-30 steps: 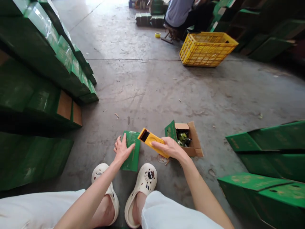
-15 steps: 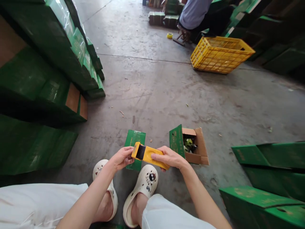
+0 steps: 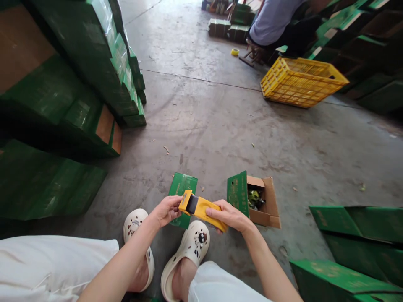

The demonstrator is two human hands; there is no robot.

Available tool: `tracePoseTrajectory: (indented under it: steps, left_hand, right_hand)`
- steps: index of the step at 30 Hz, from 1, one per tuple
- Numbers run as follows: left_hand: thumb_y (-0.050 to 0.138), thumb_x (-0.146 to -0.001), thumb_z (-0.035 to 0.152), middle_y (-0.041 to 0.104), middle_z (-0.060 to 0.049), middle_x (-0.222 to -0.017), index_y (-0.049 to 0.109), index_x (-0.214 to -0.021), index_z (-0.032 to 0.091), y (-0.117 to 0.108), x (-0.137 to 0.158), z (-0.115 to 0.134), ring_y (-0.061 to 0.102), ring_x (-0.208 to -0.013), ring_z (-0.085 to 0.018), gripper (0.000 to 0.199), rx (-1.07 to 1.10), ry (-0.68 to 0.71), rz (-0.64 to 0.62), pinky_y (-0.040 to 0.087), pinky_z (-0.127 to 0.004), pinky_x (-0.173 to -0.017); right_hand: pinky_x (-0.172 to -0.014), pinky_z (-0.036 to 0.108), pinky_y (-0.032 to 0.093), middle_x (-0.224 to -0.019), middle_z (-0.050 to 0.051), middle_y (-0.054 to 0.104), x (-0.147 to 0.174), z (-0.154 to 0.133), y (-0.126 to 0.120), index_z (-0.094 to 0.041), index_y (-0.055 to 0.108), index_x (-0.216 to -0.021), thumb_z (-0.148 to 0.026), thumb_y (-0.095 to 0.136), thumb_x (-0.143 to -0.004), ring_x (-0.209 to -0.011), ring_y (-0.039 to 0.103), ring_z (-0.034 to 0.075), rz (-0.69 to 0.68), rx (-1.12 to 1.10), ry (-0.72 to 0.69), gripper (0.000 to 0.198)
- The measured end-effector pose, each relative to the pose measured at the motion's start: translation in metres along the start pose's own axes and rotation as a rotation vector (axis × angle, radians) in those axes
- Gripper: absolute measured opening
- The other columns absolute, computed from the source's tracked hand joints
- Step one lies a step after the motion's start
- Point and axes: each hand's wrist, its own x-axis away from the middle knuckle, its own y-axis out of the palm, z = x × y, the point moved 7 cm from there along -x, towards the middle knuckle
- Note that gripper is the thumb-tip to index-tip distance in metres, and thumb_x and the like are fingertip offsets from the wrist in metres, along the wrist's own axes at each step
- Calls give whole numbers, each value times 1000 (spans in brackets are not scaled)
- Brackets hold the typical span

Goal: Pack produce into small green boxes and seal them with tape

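My right hand [image 3: 227, 216] is wrapped round the body of a yellow handheld device [image 3: 205, 209], its thumb lying on top. A dark window or gap crosses the device near its left end. At that end, the fingertips of my left hand [image 3: 168, 209] are closed on the yellow edge. Whether they also pinch something small, I cannot make out. Below the device, on the floor, lies a closed green carton [image 3: 183, 183], partly covered by my hands. Just right of it stands an open carton [image 3: 238, 193] with green items in dark or clear wrapping [image 3: 255, 199] inside.
Green cartons [image 3: 78, 79] are stacked along the left, with more cartons [image 3: 346, 268] at the lower right. A yellow plastic crate [image 3: 302, 82] stands ahead to the right. Beyond it a person [image 3: 273, 21] sits low, near a yellow tape roll [image 3: 234, 52]. My white clogs [image 3: 195, 243] are below.
The camera view has shifted a little, so the surroundings sit slightly further right. The yellow device has tilted slightly, its right end lower. Both hands keep their hold on it.
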Motion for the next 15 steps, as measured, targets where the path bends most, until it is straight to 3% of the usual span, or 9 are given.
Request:
tracePoseTrajectory:
  steps: [3,7,12,15]
  left_hand:
    - [93,-60,39,65,1,-67,71,-74,15,-2,-3,1,57,-57,-9,35,-165,158,82,43,-18,-54]
    - [89,-62,52,63,1,-61,73,-70,15,-15,-5,16,52,-54,-9,41,-401,334,183,37,-20,-51]
    - [89,-59,60,61,2,-57,75,-72,15,-81,7,69,49,-53,-9,49,-461,558,446,36,-20,-52]
    - [88,-60,65,61,2,-58,74,-72,15,-105,7,78,50,-54,-9,53,-489,594,441,39,-21,-54]
  right_hand:
    - [-45,20,46,-61,-3,65,-5,-2,5,-17,63,-84,-78,71,-77,-48,60,12,8,1,32,62]
    - [-46,21,47,-63,-2,66,-2,-2,5,-18,63,-84,-79,69,-78,-50,62,13,-3,18,61,62]
    - [-45,21,45,-61,-2,63,36,19,-31,-19,59,-80,-80,72,-74,-50,61,14,75,85,193,63]
    - [-42,22,42,-60,0,62,52,28,-55,-18,60,-77,-78,73,-74,-49,60,15,157,197,251,62]
